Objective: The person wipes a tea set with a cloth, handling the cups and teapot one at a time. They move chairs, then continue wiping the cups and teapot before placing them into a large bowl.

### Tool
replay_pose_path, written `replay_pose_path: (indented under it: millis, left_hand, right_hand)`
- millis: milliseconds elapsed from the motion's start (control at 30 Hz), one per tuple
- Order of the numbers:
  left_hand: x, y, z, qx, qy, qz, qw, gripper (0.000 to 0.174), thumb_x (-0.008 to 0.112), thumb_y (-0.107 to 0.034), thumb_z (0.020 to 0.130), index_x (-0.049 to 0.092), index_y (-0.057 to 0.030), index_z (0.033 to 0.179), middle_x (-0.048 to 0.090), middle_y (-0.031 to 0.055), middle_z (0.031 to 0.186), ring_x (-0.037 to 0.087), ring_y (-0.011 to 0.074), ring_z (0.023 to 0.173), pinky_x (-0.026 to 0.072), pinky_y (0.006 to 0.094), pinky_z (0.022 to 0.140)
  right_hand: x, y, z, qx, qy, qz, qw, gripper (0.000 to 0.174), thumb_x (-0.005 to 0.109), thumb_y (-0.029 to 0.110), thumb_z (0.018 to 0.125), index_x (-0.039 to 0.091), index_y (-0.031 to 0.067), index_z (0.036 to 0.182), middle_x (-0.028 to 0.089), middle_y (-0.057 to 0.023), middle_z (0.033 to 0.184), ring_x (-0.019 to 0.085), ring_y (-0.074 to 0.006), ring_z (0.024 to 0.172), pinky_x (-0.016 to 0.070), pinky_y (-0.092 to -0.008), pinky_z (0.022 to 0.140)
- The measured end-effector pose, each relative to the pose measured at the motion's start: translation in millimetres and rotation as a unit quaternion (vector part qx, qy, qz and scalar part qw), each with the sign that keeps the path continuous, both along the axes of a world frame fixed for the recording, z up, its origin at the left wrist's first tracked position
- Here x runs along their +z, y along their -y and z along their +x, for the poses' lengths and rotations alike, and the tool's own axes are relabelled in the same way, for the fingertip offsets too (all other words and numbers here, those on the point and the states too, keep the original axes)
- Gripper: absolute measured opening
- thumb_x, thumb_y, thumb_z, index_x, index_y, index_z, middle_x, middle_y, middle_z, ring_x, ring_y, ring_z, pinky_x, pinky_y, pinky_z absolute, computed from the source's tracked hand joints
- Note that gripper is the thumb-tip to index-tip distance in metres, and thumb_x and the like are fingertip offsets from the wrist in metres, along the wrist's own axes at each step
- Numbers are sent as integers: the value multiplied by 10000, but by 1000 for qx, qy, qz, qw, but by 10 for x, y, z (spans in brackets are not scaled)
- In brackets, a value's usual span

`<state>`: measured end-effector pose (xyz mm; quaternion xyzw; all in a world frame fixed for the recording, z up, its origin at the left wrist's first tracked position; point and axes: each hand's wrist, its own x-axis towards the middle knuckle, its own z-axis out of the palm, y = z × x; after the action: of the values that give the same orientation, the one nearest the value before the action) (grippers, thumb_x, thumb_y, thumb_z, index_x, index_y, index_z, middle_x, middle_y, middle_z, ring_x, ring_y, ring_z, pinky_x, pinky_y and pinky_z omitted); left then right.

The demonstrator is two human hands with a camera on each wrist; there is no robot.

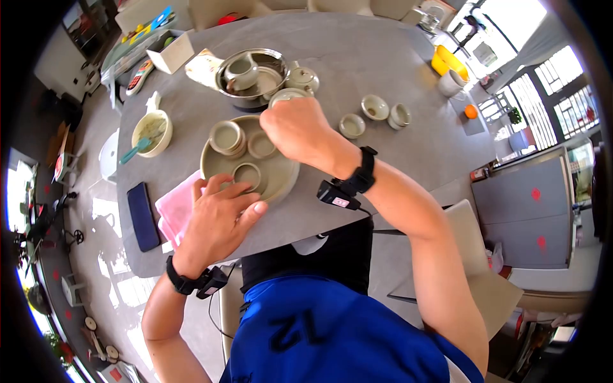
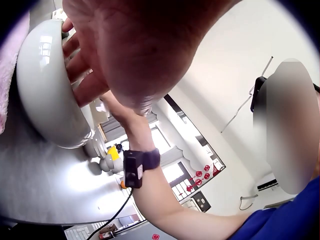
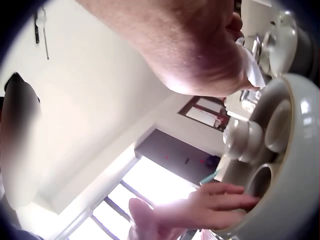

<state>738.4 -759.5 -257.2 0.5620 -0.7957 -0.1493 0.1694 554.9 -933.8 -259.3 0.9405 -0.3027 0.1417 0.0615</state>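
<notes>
My left hand (image 1: 220, 214) reaches over the near edge of a round, deep-rimmed tray (image 1: 286, 182), fingers extended and spread beside a small cup (image 1: 258, 171); the right wrist view shows these fingertips at the cup (image 3: 270, 176). Stacked cups (image 1: 227, 136) and another cup (image 1: 262, 144) share the tray. At its far right edge, my right hand (image 1: 303, 131) has curled fingers gripping a pale round vessel (image 1: 289, 94); a white edge (image 3: 255, 70) protrudes from the hand in the right wrist view. The hand hides most of this grip.
A metal pot (image 1: 246, 101) containing teaware and a lidded teapot (image 1: 302, 78) stand behind the tray. Several small cups (image 1: 375, 107) are to the right. On the left are a bowl with a teal utensil (image 1: 163, 142), a pink cloth (image 1: 174, 207) and a phone (image 1: 142, 217).
</notes>
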Motion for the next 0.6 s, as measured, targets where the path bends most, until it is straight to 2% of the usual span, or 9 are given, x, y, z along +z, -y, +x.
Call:
replay_pose_path:
  millis: [100, 167, 233, 333, 500, 600]
  left_hand:
    - [-41, 36, 39, -13, 12, 0, 1000, 487, 565, -510, 1037, 777, -71, 1051, 715, 61, 1184, 528, 332, 1254, 321, 527, 1067]
    - [-29, 58, 56, -25, 27, 3, 999, 524, 562, -539, 1030, 775, -61, 1052, 714, 56, 1172, 528, 331, 1245, 318, 526, 1071]
    - [-38, 80, 69, -24, 49, 0, 999, 562, 549, -567, 1025, 767, -53, 1089, 714, 60, 1159, 526, 334, 1247, 316, 535, 1080]
    - [-33, 91, 93, -20, 86, -9, 996, 533, 552, -544, 1028, 756, -62, 1129, 713, 72, 1182, 522, 342, 1271, 322, 539, 1082]
    - [9, 94, 90, -17, 92, 2, 996, 533, 560, -547, 1027, 750, -63, 1144, 712, 72, 1184, 520, 342, 1280, 309, 551, 1105]
    - [-55, 71, 84, -10, 88, -49, 995, 556, 575, -561, 1017, 769, -43, 1071, 719, 71, 1100, 546, 328, 1223, 319, 560, 1095]
  right_hand:
    - [72, 109, -531, -92, 104, 36, 990, 128, 678, 123, 856, 698, 48, 754, 688, -170, 726, 691, -403, 730, 546, -507, 680]
    - [132, 198, -963, -162, 79, 41, 983, 130, 677, 163, 917, 744, 71, 856, 701, -175, 766, 690, -423, 796, 545, -515, 752]
    - [72, 320, -1347, -230, 29, 30, 972, 107, 736, 174, 889, 779, 77, 903, 719, -190, 803, 708, -419, 836, 551, -510, 752]
    - [-125, 435, -1706, -256, -31, -15, 966, 66, 684, 39, 814, 736, 55, 777, 724, -198, 785, 737, -412, 811, 571, -507, 677]
    - [-319, 494, -1829, -269, -102, -21, 957, 78, 677, 45, 817, 746, 41, 782, 743, -191, 814, 752, -397, 830, 586, -495, 675]
    - [-434, 543, -1798, -279, -118, -20, 953, 87, 669, 51, 828, 745, 29, 792, 748, -195, 834, 755, -398, 832, 591, -495, 675]
